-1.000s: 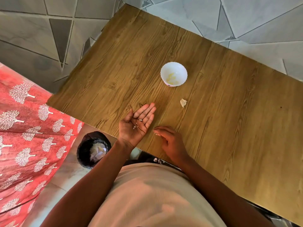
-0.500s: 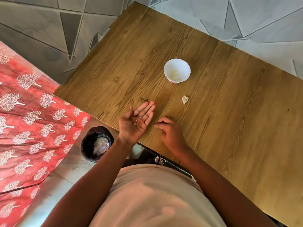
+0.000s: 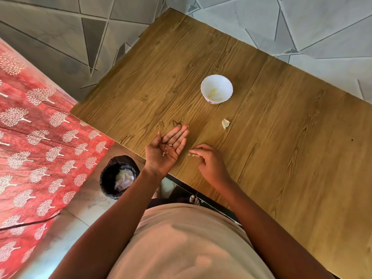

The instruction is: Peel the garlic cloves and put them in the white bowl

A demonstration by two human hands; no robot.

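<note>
The left hand (image 3: 165, 151) was held flat, fingers straight, skin bits on its palm, at the table (image 3: 281, 168) edge. Skin flakes (image 3: 191, 155) were pinched by the right hand (image 3: 209, 162). The bowl (image 3: 216, 89) sat at 12 o'clock, a garlic clove (image 3: 225, 123) at 1 o'clock.

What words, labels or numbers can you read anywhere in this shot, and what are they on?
No readable text anywhere.
white bowl: a small coloured mark low on its outer wall, too small and blurred to tell whether it is lettering.
red cloth: only a white tree pattern, no words.
</note>
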